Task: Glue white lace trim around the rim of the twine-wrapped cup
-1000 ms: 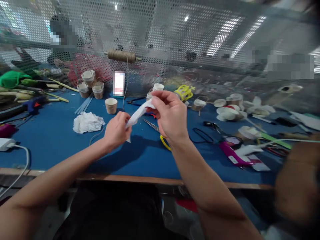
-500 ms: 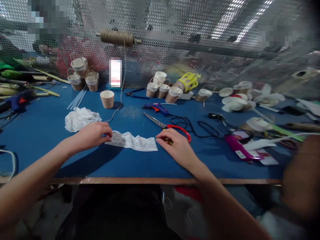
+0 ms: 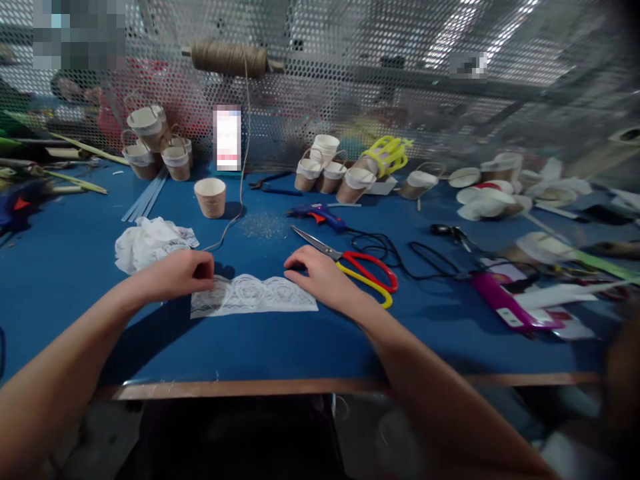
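A strip of white lace (image 3: 255,297) with a scalloped upper edge lies spread out near the front of the blue table. My left hand (image 3: 177,275) has its fingers curled, their tips pinched at the lace's upper edge near the left end. Over the right end is my right hand (image 3: 320,275), thumb and forefinger a little apart and nothing visible between them. Just beyond that hand rest scissors (image 3: 350,257) with one red and one yellow handle. A bunched heap of white lace (image 3: 150,241) sits behind my left wrist.
A small tan cup (image 3: 211,199) stands behind the lace. Twine runs down from a spool (image 3: 229,58). A blue glue gun (image 3: 320,217) trails a black cord. Several small buckets (image 3: 176,163) line the back. A purple device (image 3: 505,303) lies at right, near the wooden table edge (image 3: 240,388).
The wavy lace strip now lies flatter and straighter. My right hand has moved left over its right end, and my left hand has shifted slightly left. The view has shifted a little.
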The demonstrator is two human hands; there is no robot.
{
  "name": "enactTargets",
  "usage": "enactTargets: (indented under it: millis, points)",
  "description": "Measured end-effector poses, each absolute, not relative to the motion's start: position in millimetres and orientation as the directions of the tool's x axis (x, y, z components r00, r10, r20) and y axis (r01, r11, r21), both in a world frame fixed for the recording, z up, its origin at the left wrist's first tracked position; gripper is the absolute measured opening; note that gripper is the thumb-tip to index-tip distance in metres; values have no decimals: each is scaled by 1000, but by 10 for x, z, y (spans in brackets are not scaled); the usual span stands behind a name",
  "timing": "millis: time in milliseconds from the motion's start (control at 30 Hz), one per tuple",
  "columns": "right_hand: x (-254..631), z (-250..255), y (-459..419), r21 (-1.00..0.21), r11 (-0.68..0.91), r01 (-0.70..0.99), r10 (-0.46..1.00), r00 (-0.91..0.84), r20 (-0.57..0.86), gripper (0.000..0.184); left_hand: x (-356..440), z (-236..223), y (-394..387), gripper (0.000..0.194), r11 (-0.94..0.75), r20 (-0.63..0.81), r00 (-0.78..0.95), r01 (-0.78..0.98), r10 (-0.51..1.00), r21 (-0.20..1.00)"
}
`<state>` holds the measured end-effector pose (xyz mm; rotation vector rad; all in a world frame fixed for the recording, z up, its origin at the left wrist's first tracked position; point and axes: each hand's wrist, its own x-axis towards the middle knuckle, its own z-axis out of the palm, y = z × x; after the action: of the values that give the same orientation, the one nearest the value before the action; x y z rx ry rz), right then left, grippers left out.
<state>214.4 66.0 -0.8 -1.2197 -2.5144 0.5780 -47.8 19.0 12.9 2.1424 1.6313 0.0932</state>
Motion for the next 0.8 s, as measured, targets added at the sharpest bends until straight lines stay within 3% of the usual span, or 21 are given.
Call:
enactTargets:
  millis: [133,233,333,467,800]
  points:
    - [2333,166,568,-488,570,661,768,-639,32,9,-467,184,107,12,-317,-22,347,879,938,356]
    - [2430,286,493,-489,573,658,677,-716,-170,9,-366,155,37,18,-431,-75,515,781,854,452]
    - [2451,317,446,-419,594,686,618,-723,-308,4,-266,108,-19,11,-447,-141,553,778,821,442]
    - [2433,259,431,-319,618,719,646,-695,-316,3,-198,49,-48,8,-474,-117,549,796,828,377]
    - [2421,232,403,-264,645,717,652,-697,-299,8,-100,-127,-49,15,-600,51,638,690,768,406]
